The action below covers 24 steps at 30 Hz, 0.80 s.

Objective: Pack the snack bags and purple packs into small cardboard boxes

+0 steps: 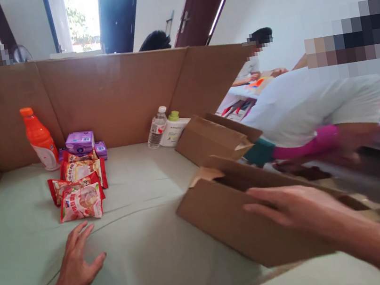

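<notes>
My left hand is over the pale green cloth with its fingers apart and nothing in them. Just beyond it lie several red-edged snack packets, overlapping in a row. To the right, my right hand reaches across the near side of an open cardboard box, fingers stretched out. Whether its fingertips touch the cardboard I cannot tell. Behind the packets are purple tissue packs, one on top of others, and an orange bottle with an orange cap, standing upright.
A clear water bottle and a white bottle with a green cap stand at the back. Beside them is another cardboard box. A tall cardboard panel closes off the far side. At right, a person in a white shirt bends close by.
</notes>
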Motion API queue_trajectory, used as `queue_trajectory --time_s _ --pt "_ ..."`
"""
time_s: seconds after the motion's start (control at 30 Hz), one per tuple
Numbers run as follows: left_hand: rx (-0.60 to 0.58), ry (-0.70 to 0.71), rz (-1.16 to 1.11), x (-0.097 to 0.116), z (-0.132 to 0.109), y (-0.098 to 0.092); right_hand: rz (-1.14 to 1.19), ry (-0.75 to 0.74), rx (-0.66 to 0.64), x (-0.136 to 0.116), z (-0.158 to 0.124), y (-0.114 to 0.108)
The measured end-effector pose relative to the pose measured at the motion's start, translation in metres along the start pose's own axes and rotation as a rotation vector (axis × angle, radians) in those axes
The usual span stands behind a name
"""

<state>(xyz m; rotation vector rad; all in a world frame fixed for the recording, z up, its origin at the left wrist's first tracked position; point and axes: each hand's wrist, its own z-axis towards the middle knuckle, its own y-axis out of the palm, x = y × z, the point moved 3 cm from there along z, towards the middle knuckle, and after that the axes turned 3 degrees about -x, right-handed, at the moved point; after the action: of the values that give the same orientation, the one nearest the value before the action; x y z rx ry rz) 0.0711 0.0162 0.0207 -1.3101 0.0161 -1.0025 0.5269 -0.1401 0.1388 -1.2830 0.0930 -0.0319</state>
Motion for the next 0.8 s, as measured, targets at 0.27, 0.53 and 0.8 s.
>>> queue_trajectory --time_s 0.27,0.53,0.8 --pt "-0.279 0.058 -0.370 0.047 -0.034 -0.038 0.237 -0.611 -0.343 -0.224 0.015 -0.028" --pt "-0.296 -0.030 -0.619 0.044 -0.053 -0.044 0.394 -0.649 -0.496 -0.242 0.062 -0.013" --pt "-0.216 -0.028 -0.543 0.030 -0.055 -0.037 0.111 -0.818 -0.593 -0.266 0.077 0.012"
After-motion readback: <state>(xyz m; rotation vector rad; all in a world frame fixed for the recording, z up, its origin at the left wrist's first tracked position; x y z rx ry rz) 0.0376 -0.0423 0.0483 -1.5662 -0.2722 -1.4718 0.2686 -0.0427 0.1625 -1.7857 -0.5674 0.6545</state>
